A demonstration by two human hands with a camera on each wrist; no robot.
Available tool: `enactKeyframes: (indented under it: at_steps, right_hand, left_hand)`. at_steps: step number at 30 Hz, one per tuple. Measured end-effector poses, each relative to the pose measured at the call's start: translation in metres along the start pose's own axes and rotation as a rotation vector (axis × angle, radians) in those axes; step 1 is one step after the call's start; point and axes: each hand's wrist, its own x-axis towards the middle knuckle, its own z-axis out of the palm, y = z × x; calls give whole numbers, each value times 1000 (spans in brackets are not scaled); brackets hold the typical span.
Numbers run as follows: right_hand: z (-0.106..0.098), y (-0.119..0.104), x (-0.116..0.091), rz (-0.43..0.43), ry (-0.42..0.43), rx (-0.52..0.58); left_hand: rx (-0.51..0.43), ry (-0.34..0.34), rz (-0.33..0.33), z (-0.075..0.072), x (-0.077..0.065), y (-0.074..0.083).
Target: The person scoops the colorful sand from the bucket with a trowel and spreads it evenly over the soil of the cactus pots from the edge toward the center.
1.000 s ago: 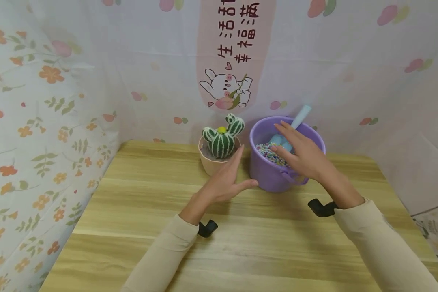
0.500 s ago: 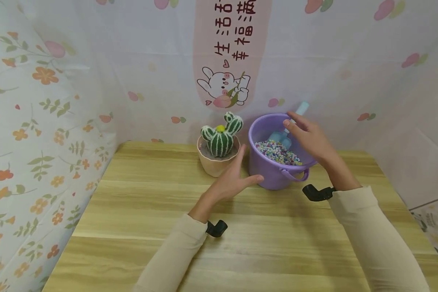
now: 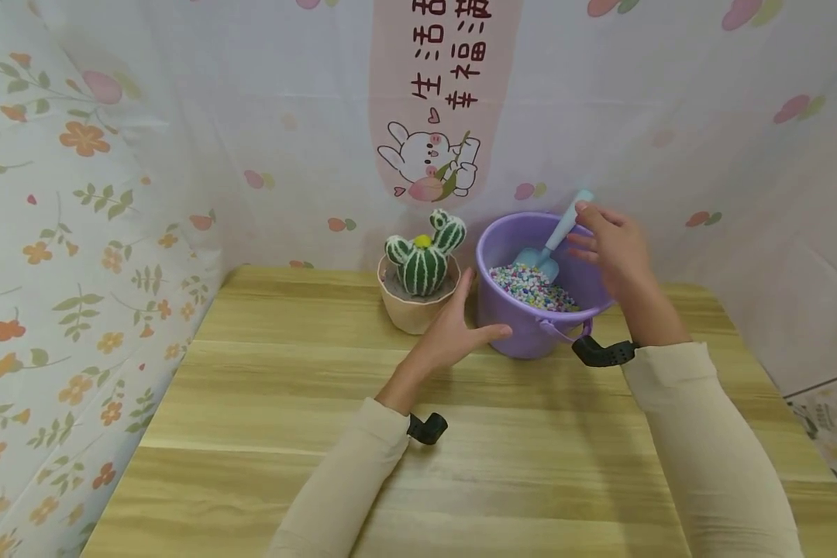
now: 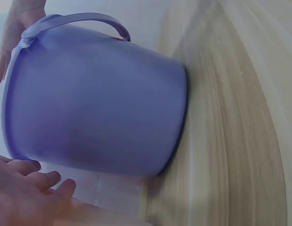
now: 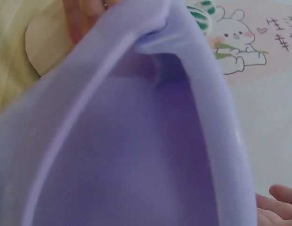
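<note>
A purple bucket (image 3: 523, 337) holds small multicoloured beads (image 3: 537, 288). Planted in them is a pale blue toy shovel (image 3: 561, 230), its handle leaning up past the far rim. My right hand (image 3: 617, 244) hovers over the bucket's right side, thumb tip at the top of the shovel handle and the other fingers spread beside it. With thumb and fingers apart, my left hand (image 3: 453, 329) lies along the bucket's left side, between it and a potted cactus. In the left wrist view, the left fingers (image 4: 47, 181) show close by the bucket wall (image 4: 99, 99).
A knitted cactus (image 3: 421, 271) in a pale pink pot (image 3: 408, 314) stands left of the bucket. Behind both hangs a white printed cloth (image 3: 307, 147). The bucket's carrying handle (image 3: 565, 333) hangs at its front right. All stand near the back edge of the wooden table (image 3: 307, 403).
My right hand has drawn back to the right from above the beads and risen to the top of the shovel handle. My left hand has moved slightly right and up beside the bucket.
</note>
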Motion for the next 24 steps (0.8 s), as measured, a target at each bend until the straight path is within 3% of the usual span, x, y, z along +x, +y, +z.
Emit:
enactKeyframes:
  at_steps: [8, 13, 24]
  right_hand:
    - [-5, -2, 6, 36, 94, 188]
    - [-9, -3, 11, 81, 108, 266]
    - [-8, -7, 21, 134, 89, 287]
  left_hand:
    - [16, 66, 10, 7, 8, -6]
    - [23, 92, 3, 13, 13, -7]
    - [-31, 115, -24, 22, 21, -10]
